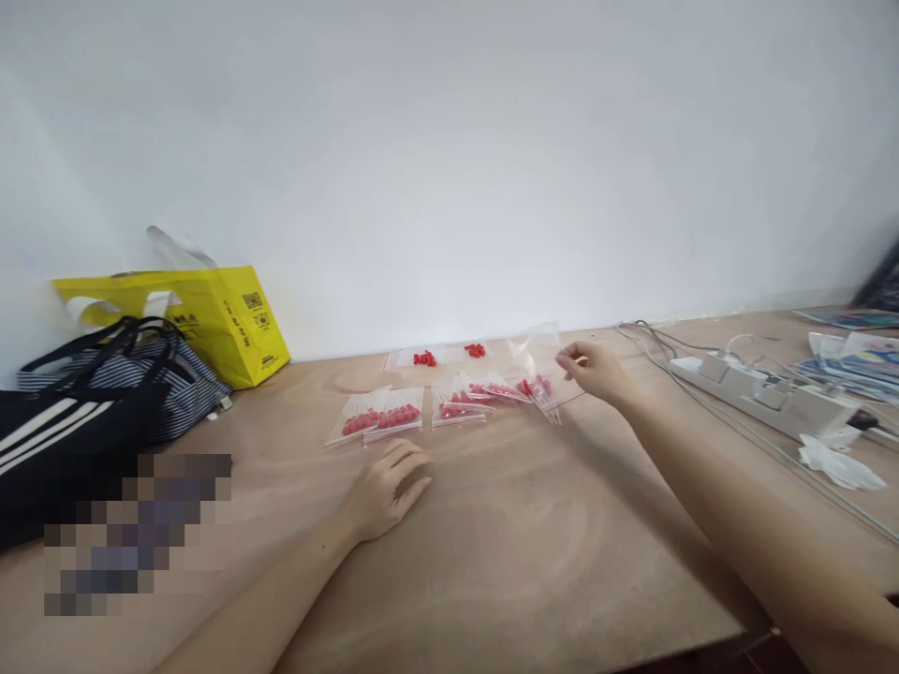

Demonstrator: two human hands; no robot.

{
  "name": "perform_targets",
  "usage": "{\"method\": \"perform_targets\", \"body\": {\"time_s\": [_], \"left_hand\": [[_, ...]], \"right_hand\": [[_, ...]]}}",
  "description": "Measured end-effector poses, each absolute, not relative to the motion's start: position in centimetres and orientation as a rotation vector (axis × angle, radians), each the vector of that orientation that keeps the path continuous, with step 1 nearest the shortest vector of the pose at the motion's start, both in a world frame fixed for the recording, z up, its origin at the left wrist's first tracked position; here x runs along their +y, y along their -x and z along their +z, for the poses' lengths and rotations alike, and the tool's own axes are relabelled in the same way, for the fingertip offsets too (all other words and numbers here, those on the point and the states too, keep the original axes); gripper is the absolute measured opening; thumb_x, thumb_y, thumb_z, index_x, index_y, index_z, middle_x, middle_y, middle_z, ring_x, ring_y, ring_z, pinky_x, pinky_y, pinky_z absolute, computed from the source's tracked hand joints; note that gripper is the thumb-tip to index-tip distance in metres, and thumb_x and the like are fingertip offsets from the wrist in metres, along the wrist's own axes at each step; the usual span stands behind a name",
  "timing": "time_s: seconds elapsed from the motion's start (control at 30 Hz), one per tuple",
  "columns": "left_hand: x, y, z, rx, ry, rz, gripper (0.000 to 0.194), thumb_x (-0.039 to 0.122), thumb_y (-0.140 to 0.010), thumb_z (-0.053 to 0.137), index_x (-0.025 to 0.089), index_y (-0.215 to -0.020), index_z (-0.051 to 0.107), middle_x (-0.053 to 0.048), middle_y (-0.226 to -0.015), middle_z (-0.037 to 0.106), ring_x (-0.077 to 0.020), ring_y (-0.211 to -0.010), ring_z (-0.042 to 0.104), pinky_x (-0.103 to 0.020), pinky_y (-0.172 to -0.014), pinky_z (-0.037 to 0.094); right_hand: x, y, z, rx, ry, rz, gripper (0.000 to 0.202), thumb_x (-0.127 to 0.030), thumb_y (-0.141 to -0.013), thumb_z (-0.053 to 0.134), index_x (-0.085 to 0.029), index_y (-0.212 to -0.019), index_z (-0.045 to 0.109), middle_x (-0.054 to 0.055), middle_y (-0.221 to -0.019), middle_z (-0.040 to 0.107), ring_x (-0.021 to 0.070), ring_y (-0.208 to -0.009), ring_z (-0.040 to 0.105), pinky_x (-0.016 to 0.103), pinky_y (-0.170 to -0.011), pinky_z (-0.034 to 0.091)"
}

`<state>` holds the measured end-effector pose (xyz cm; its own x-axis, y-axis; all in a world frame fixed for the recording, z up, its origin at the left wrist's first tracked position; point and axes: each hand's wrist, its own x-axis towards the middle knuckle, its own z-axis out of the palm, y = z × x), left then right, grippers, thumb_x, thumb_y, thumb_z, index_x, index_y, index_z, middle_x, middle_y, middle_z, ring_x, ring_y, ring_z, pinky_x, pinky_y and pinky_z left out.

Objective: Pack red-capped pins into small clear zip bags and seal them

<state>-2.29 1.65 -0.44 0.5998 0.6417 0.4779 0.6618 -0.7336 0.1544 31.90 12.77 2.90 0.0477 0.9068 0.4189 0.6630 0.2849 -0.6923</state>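
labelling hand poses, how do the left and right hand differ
The left hand appears to rest on the table; the right hand extends farther toward the wall. The left hand is loosely open, holding nothing visible; the right hand pinches a clear bag. Both are bare.

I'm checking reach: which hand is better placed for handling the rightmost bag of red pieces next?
Right hand, likely: its fingers are nearest that bag; the left hand rests farther off.
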Motion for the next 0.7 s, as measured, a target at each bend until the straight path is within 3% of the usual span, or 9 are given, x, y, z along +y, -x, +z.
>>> {"method": "perform_targets", "body": {"time_s": [0.1, 0.17, 0.33, 0.43, 0.6, 0.7], "left_hand": [[1.6, 2.2, -0.4, -1.135, 2.589, -0.949, 0.025, 0.021, -0.082, 0.046, 0.019, -0.106, 0.048, -0.008, -0.103, 0.054, -0.022, -0.1, 0.047, -0.039, -0.087, 0.037], [1.4, 2.0, -0.4, -1.126, 2.543, -1.02, 0.029, 0.021, -0.082, 0.045, 0.019, -0.111, 0.045, -0.008, -0.108, 0.052, -0.0227, -0.106, 0.045, -0.041, -0.091, 0.035], [0.8, 1.3, -0.4, -1.083, 2.949, -0.682, 0.039, 0.026, -0.085, 0.042, 0.026, -0.124, 0.037, -0.005, -0.132, 0.037, -0.022, -0.121, 0.033, -0.04, -0.096, 0.034], [0.6, 1.0, -0.4, -1.166, 3.116, -0.382, 0.043, 0.033, -0.085, 0.043, 0.028, -0.127, 0.035, -0.005, -0.134, 0.034, -0.022, -0.123, 0.03, -0.044, -0.098, 0.029], [0.5, 1.3, -0.4, -1.303, 3.081, -0.396, 0.042, 0.036, -0.085, 0.044, 0.025, -0.124, 0.039, -0.008, -0.131, 0.039, -0.0237, -0.121, 0.033, -0.047, -0.097, 0.028], [0.5, 1.8, -0.4, -1.349, 3.005, -0.462, 0.041, 0.036, -0.083, 0.047, 0.025, -0.122, 0.043, -0.009, -0.129, 0.043, -0.0246, -0.119, 0.037, -0.046, -0.094, 0.033]], "right_hand": [[10.7, -28.2, 1.4, -1.803, 1.142, 0.855, 0.022, -0.039, -0.068, 0.055, -0.017, -0.063, 0.053, -0.001, -0.056, 0.056, 0.0113, -0.049, 0.052, 0.023, -0.049, 0.04], [9.2, -25.3, -0.1, -1.965, 0.982, 1.012, 0.02, -0.037, -0.067, 0.057, -0.018, -0.061, 0.055, -0.002, -0.053, 0.055, 0.0109, -0.046, 0.05, 0.023, -0.045, 0.038], [7.4, -21.1, -1.9, -2.219, 0.831, 0.779, 0.016, -0.034, -0.064, 0.061, -0.021, -0.056, 0.059, -0.003, -0.052, 0.057, 0.0124, -0.049, 0.05, 0.024, -0.047, 0.037], [9.6, -22.9, -1.2, -2.022, 1.108, 0.609, 0.017, -0.035, -0.068, 0.056, -0.02, -0.06, 0.06, 0.0, -0.057, 0.06, 0.015, -0.057, 0.055, 0.025, -0.052, 0.039], [14.7, -28.7, -0.8, -1.527, 1.95, 0.281, 0.025, -0.034, -0.066, 0.056, -0.013, -0.077, 0.061, 0.014, -0.072, 0.063, 0.0231, -0.075, 0.059, 0.026, -0.056, 0.041], [16.1, -30.1, -1.6, -1.51, 2.004, 0.313, 0.024, -0.035, -0.061, 0.059, -0.012, -0.065, 0.06, 0.015, -0.058, 0.06, 0.026, -0.065, 0.059, 0.028, -0.049, 0.04]]}}
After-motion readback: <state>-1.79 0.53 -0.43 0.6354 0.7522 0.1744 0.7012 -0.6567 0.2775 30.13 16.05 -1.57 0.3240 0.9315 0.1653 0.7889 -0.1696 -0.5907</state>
